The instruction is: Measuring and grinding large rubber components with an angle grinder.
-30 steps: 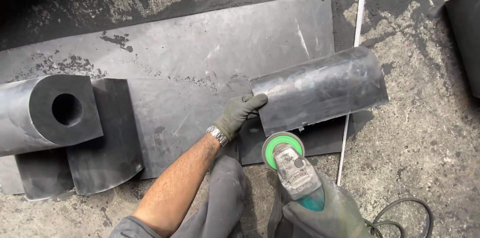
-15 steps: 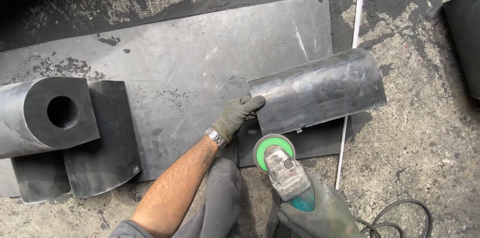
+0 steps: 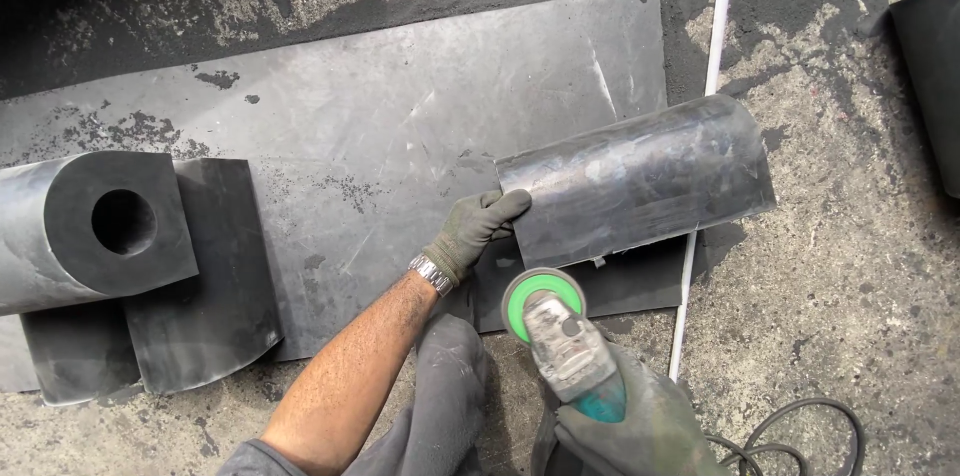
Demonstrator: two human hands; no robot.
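Observation:
A dark rounded rubber block (image 3: 640,181) lies on a flat black rubber sheet (image 3: 380,116). My left hand (image 3: 482,228), in a grey-green glove, presses on the block's near-left end. My right hand (image 3: 640,426), also gloved, grips the body of an angle grinder (image 3: 560,336). The grinder's green-guarded disc (image 3: 543,296) sits just below the block's lower edge, close to my left hand. Whether the disc touches the block cannot be told.
A thick rubber block with a round hole (image 3: 95,231) rests at the left on curved rubber offcuts (image 3: 205,286). A thin white rod (image 3: 700,166) runs down past the block. A black cable (image 3: 800,431) coils at lower right. Rough concrete surrounds the sheet.
The grinder has shifted slightly left and nearer the block's lower edge. My left hand keeps its place on the block.

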